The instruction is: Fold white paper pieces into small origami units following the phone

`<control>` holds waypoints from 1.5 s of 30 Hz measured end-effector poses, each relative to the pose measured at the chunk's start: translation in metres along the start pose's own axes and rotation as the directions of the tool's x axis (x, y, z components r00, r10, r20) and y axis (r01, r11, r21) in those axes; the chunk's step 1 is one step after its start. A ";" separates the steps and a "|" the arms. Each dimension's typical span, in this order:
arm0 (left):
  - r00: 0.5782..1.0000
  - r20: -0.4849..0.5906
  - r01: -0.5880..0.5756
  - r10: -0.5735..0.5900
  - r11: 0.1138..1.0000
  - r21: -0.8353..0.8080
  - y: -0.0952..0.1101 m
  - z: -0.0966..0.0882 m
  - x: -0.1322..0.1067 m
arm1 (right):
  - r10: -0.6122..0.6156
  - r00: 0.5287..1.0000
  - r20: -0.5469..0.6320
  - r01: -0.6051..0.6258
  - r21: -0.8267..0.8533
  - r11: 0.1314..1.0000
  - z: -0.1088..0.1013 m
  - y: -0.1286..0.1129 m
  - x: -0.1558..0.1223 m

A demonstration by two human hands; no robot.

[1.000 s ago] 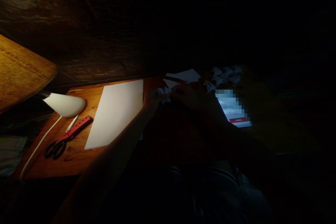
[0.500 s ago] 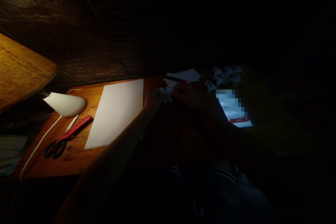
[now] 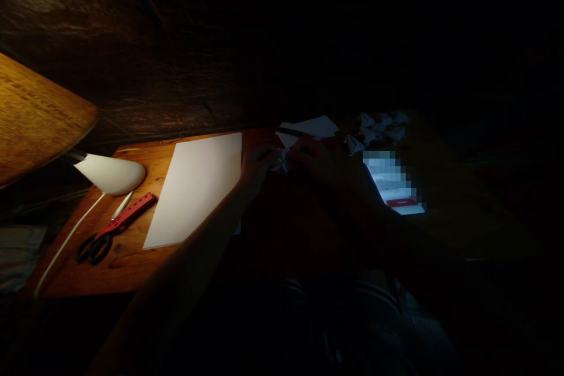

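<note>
A small folded white paper [image 3: 281, 161] with pointed parts is held between my two hands above the dark middle of the table. My left hand [image 3: 258, 164] closes on its left side, fingers pressed together. On the other side my right hand [image 3: 311, 155] grips it, its fingers mostly lost in shadow. Behind the hands lie white paper sheets [image 3: 315, 126] with a dark strip across them. Several folded paper pieces [image 3: 381, 127] sit in a cluster farther right. The exact shape of the held paper is too dark to make out.
A stack of white paper [image 3: 198, 188] lies left of my hands. Scissors in a red cover [image 3: 127, 217] rest beside the white lamp base [image 3: 114, 175] and its cord. The lampshade [image 3: 39, 117] hangs at far left. A lit phone [image 3: 392, 185] lies to the right.
My left fingers have moved over the upper left of the folded paper, so less of it shows. My right hand has barely shifted.
</note>
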State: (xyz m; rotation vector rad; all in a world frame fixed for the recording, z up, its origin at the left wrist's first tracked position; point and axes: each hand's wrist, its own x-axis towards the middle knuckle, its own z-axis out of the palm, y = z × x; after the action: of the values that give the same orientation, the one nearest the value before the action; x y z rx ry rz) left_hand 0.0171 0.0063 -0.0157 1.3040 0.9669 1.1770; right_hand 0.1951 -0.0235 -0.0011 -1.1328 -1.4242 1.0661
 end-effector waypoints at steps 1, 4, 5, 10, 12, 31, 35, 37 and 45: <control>1.000 -0.013 0.001 -0.002 1.000 -0.015 -0.001 0.000 0.001 | -0.003 1.000 -0.010 0.003 0.007 1.000 0.000 -0.001 -0.001; 0.998 -0.059 -0.019 0.014 0.996 -0.084 -0.003 -0.001 0.002 | -0.004 1.000 -0.020 0.005 0.020 1.000 0.002 -0.006 -0.004; 0.997 -0.074 -0.033 0.025 0.993 -0.111 -0.003 -0.001 0.003 | -0.003 1.000 -0.010 0.003 0.019 1.000 0.002 -0.008 -0.005; 0.995 -0.089 -0.066 0.054 0.987 -0.147 -0.004 -0.002 0.004 | 0.007 0.998 0.057 -0.003 -0.074 0.997 0.002 -0.012 -0.006; 0.996 -0.069 -0.064 0.055 0.987 -0.145 -0.004 -0.002 0.003 | 0.016 0.999 0.040 -0.011 -0.100 0.995 0.001 -0.009 -0.004; 0.998 0.028 -0.061 0.062 0.998 -0.023 -0.004 0.001 0.000 | 0.048 0.998 -0.050 -0.045 0.050 0.998 0.000 0.003 0.002; 0.998 -0.004 -0.062 0.062 0.991 -0.117 -0.005 0.001 0.000 | 0.082 0.992 -0.100 -0.075 0.071 0.995 0.002 -0.001 0.001; 0.998 -0.015 -0.060 0.059 0.987 -0.147 -0.005 0.000 0.000 | 0.079 0.989 -0.129 -0.070 0.071 0.995 0.001 -0.003 0.000; 0.994 -0.033 -0.104 0.104 0.995 0.002 -0.004 0.001 0.000 | 0.021 0.987 -0.160 -0.013 0.051 0.999 -0.001 -0.001 0.000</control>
State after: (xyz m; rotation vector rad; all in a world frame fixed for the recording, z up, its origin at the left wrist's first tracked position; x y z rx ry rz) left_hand 0.0182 0.0066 -0.0195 1.3524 0.9321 1.2812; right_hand 0.1958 -0.0236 -0.0004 -1.1703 -1.2574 0.9938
